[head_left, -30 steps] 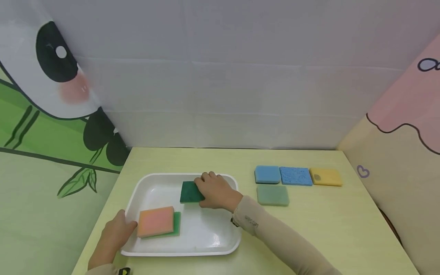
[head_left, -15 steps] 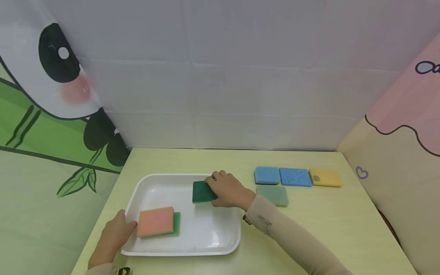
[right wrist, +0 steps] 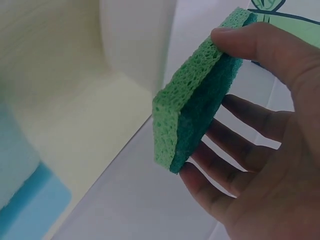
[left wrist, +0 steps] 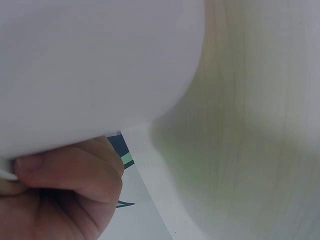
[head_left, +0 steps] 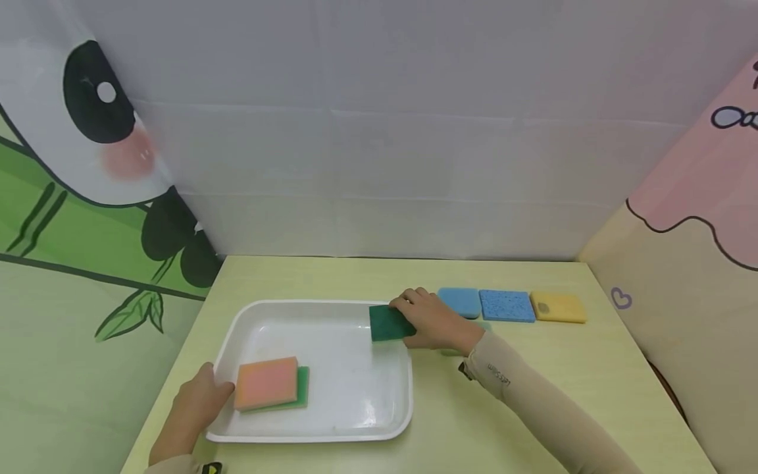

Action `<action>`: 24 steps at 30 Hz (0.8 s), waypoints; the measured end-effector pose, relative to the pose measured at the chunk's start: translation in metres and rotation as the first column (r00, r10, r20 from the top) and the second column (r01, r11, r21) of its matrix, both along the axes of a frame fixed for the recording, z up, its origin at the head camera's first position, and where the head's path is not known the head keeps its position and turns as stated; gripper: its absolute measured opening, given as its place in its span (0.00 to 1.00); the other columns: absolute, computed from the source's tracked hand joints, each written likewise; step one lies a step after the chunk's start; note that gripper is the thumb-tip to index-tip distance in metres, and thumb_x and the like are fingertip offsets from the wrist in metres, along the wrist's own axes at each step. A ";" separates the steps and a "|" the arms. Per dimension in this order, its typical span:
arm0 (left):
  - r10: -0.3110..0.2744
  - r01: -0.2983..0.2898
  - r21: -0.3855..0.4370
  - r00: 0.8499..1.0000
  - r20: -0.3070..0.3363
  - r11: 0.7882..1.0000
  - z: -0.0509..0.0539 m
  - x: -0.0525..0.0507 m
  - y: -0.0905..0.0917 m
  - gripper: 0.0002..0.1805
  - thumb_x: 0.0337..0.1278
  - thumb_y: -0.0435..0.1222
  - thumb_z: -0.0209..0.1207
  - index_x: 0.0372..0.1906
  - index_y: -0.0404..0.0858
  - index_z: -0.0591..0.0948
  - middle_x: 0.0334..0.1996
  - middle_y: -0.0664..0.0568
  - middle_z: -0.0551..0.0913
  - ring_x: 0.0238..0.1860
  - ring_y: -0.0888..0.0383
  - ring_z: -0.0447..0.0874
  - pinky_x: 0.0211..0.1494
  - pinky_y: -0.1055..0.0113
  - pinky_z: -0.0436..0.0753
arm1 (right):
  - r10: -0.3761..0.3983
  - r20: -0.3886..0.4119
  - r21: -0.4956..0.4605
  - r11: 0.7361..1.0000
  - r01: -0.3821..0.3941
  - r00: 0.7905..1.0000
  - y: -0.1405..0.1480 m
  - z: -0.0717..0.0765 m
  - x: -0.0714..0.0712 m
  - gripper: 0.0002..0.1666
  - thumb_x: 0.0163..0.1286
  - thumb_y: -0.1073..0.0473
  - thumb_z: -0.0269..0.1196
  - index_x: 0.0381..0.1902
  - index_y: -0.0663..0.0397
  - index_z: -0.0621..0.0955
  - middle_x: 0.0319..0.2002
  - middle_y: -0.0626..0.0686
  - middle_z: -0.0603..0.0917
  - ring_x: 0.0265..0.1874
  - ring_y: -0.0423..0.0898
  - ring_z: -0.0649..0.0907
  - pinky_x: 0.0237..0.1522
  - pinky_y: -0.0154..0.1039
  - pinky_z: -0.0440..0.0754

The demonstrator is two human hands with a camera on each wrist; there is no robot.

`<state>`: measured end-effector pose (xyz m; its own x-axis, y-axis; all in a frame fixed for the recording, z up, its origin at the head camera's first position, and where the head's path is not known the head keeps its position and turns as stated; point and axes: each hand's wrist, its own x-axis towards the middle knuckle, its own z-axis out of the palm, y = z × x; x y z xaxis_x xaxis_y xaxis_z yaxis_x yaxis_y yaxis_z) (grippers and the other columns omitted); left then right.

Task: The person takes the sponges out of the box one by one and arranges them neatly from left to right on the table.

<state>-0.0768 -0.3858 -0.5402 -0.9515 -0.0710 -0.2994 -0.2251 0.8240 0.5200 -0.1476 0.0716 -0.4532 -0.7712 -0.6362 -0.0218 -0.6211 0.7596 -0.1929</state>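
Observation:
My right hand (head_left: 435, 320) pinches a green sponge (head_left: 391, 323) above the tray's right rim. In the right wrist view the sponge (right wrist: 195, 95) shows a light green porous layer and a dark green scouring layer, with the thumb on one edge and the fingertips on the opposite one. At the left side of the white tray (head_left: 349, 388), my left hand (head_left: 198, 405) grips the rim; the left wrist view shows its curled fingers (left wrist: 75, 170) under the tray's edge. Inside the tray a pink-orange sponge (head_left: 266, 383) lies partly over another green sponge (head_left: 303, 387).
To the right on the table (head_left: 533, 395) lie a light blue sponge (head_left: 460, 302), a speckled blue sponge (head_left: 507, 306) and a yellow sponge (head_left: 558, 307) in a row. A pale green sponge (head_left: 453, 352) is mostly hidden behind my right arm. A pale wall (head_left: 379, 164) stands behind.
My right hand has carried the green sponge rightward from over the tray's middle to its right rim. My left hand and the tray have stayed in place.

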 end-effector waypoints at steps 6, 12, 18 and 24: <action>0.009 -0.009 0.011 1.000 0.001 1.000 0.001 0.000 0.002 0.30 0.60 0.40 0.55 0.55 0.18 0.62 0.43 0.22 0.75 0.37 0.37 0.82 0.36 0.47 0.82 | -0.030 0.050 -0.049 0.998 0.033 0.998 0.028 0.001 0.005 0.40 0.61 0.52 0.72 0.69 0.53 0.71 0.61 0.55 0.73 0.55 0.52 0.73 0.55 0.49 0.75; -0.004 0.004 -0.001 1.000 0.010 1.000 0.002 -0.001 0.000 0.32 0.62 0.41 0.56 0.56 0.17 0.61 0.45 0.20 0.74 0.39 0.34 0.81 0.37 0.45 0.82 | -0.054 0.061 -0.069 0.996 0.059 0.997 0.061 -0.005 0.011 0.41 0.61 0.52 0.73 0.69 0.56 0.71 0.60 0.57 0.73 0.57 0.55 0.75 0.55 0.52 0.76; -0.003 0.003 0.004 1.000 0.002 1.000 0.004 0.000 -0.004 0.32 0.62 0.41 0.55 0.57 0.17 0.61 0.45 0.20 0.74 0.39 0.34 0.81 0.37 0.45 0.82 | -0.099 0.070 -0.089 0.990 0.106 0.993 0.089 -0.008 0.015 0.42 0.60 0.53 0.74 0.69 0.54 0.70 0.61 0.57 0.73 0.56 0.55 0.75 0.53 0.53 0.77; 0.000 0.000 0.008 1.000 0.003 1.000 0.005 0.002 -0.003 0.31 0.61 0.41 0.55 0.56 0.18 0.62 0.44 0.21 0.75 0.38 0.36 0.81 0.36 0.46 0.82 | -0.171 0.079 -0.124 0.976 0.180 0.982 0.121 -0.012 0.025 0.41 0.58 0.56 0.74 0.68 0.54 0.71 0.62 0.58 0.72 0.57 0.58 0.75 0.53 0.56 0.76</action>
